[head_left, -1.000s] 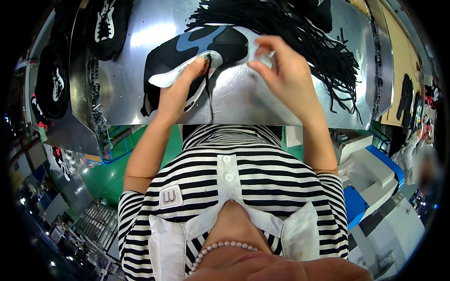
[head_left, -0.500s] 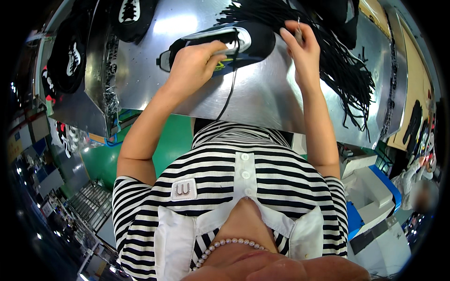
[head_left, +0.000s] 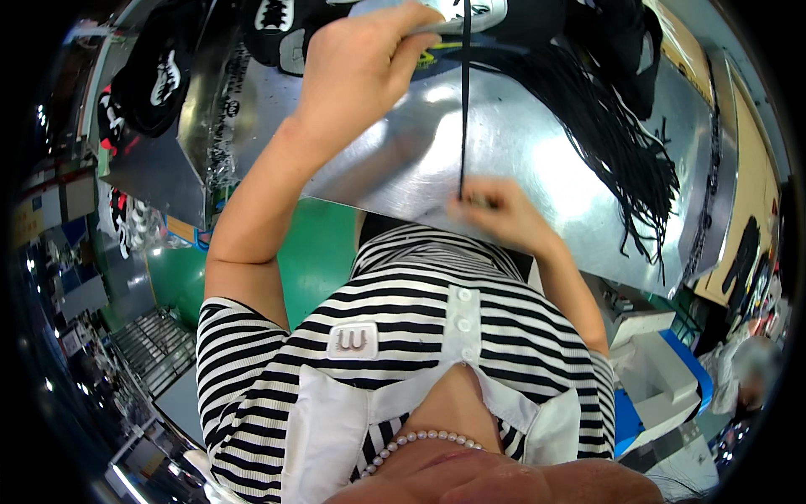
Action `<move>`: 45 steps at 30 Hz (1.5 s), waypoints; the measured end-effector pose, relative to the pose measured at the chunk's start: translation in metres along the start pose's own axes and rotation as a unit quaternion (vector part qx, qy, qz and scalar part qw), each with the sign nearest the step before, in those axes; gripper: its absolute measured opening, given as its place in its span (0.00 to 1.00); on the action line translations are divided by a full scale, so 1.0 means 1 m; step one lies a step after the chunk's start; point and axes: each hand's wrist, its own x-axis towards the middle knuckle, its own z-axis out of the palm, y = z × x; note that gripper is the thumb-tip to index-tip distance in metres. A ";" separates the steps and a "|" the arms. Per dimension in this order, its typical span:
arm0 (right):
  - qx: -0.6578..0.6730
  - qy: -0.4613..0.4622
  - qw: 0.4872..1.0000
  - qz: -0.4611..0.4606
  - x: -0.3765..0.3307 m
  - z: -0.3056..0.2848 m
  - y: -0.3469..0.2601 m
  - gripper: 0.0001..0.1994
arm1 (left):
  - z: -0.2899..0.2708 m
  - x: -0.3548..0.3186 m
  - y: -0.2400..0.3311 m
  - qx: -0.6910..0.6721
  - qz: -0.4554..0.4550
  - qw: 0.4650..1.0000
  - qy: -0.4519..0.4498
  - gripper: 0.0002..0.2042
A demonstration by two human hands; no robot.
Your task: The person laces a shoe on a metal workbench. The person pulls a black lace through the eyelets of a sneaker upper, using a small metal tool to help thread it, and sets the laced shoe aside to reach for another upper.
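Note:
A black shoe [head_left: 537, 18] with a white eyelet strip lies at the top of the view, partly cut off by the edge. My left hand [head_left: 357, 71] is closed on it, thumb and fingers pinching a greyish edge by the opening. From the eyelets a black shoelace [head_left: 465, 109] runs straight and taut toward me. Its lower end reaches my right hand [head_left: 504, 212], closed on it near the table's front edge and smeared by motion. Something small in that hand's fingers is too blurred to name.
Bundled black laces [head_left: 600, 126] spread over the metal table [head_left: 378, 172] at the right. More black shoes [head_left: 155, 88] stand on the left, with others at the top corners. A blue and white bin [head_left: 659, 374] is below right. Farther right, a person [head_left: 751, 370] appears.
My right hand has come from beside the shoe's toe down toward me, drawing the lace taut. The shoe and my left hand sit higher in view. A thin metal tool seen in the right hand is now indistinct.

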 end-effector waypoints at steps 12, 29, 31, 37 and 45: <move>-0.038 0.132 0.990 0.026 -0.114 -0.011 0.027 0.08 | 0.013 0.000 0.003 -0.068 -0.066 0.980 -0.177 0.10; 0.171 0.270 0.942 -0.105 0.039 -0.048 0.010 0.06 | 0.068 -0.037 0.036 0.072 0.015 0.948 -0.311 0.09; 0.166 0.279 0.940 -0.108 0.041 -0.046 0.017 0.07 | 0.076 -0.035 0.033 0.065 -0.005 0.943 -0.328 0.08; 0.007 0.383 0.917 -0.108 0.036 -0.041 0.025 0.12 | 0.087 -0.031 0.021 0.008 -0.066 0.934 -0.350 0.09; -0.018 0.308 0.951 -0.025 -0.008 -0.009 0.023 0.08 | 0.089 -0.025 0.018 -0.029 -0.120 0.918 -0.377 0.10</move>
